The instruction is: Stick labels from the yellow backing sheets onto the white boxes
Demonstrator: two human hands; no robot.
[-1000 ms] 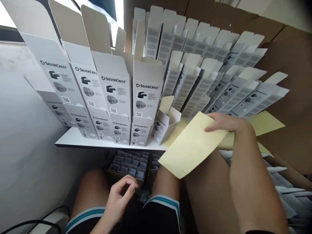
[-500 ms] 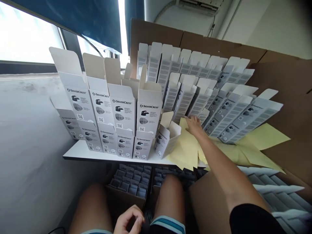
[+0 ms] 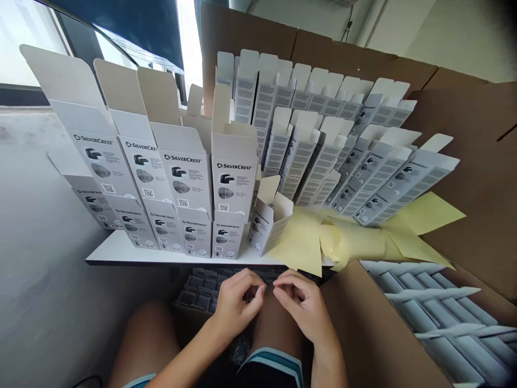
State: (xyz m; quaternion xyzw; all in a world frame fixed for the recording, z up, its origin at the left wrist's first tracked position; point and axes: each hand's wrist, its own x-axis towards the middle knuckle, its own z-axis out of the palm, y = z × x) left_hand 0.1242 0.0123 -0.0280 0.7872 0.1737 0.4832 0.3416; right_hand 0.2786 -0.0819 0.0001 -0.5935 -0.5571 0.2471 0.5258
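Note:
My left hand (image 3: pixel 239 297) and my right hand (image 3: pixel 302 304) face each other over my right knee, just below the table's front edge. Each has its fingers curled in towards the thumb, with a narrow gap between the two hands. Anything pinched in the fingertips is too small or hidden to make out. Above them on the white table (image 3: pixel 149 255) stands a small open-topped carton (image 3: pixel 264 229). Yellow paper sheets (image 3: pixel 302 242) lie to its right, some bunched around a rolled shape. Printed SilverCrest boxes (image 3: pixel 232 178) are stacked at the left with their flaps up.
More boxes with raised flaps (image 3: pixel 299 156) stand in rows behind, before a brown cardboard wall (image 3: pixel 250 35). Beneath the table, a carton of small grey boxes (image 3: pixel 202 288) sits near my legs. At the right is a large carton (image 3: pixel 363 323) packed with pale boxes (image 3: pixel 436 302).
My right hand has drawn back from the yellow paper by the boxes to above my knee. My left hand has risen from my lap to meet it. The view has shifted slightly.

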